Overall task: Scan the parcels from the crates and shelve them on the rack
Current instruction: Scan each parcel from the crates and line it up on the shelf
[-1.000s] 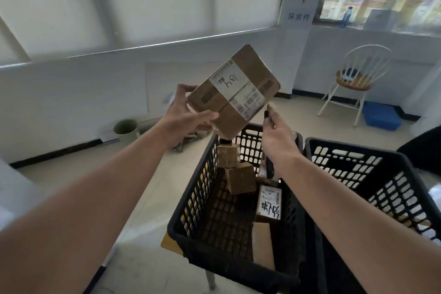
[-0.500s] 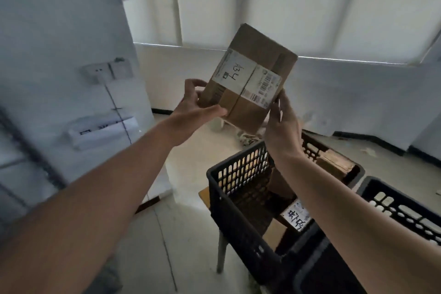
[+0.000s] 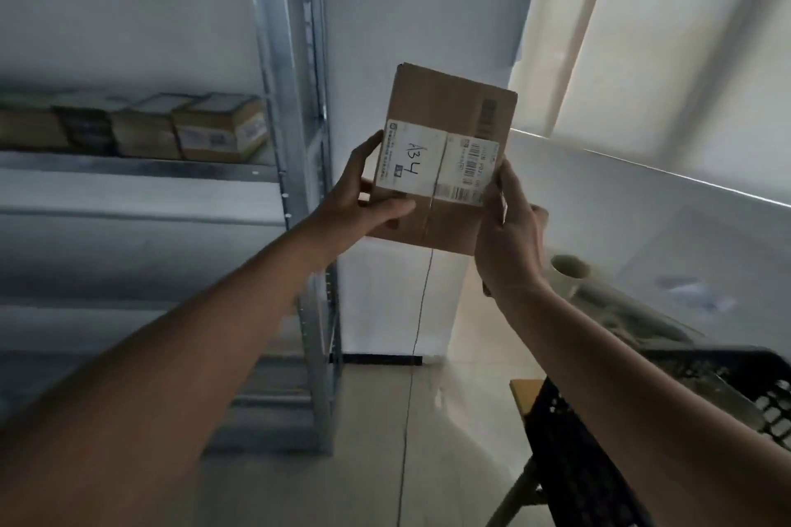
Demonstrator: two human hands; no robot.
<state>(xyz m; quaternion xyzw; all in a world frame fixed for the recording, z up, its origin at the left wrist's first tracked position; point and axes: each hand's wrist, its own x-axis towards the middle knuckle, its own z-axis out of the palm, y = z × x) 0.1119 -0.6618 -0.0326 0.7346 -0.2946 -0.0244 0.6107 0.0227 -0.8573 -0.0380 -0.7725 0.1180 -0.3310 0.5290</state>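
A brown cardboard parcel (image 3: 449, 111) with a white label marked "A34" and barcodes is held up in front of me. My left hand (image 3: 364, 201) grips its lower left corner, thumb across the front. My right hand (image 3: 509, 231) holds its lower right edge, fingers curled round the side. A metal rack (image 3: 282, 107) stands to the left, with several boxed parcels (image 3: 214, 128) on one shelf. The corner of a black crate (image 3: 573, 454) shows at the lower right.
A white wall column is behind the parcel, with a thin cable running down it. A green cup (image 3: 569, 272) sits on the floor at the right. The crate rests on a wooden stool (image 3: 520, 394). Bare floor lies between rack and crate.
My view has swung left from the crates to the rack. The parcel stays in both hands and has turned more upright, now closer to the rack.
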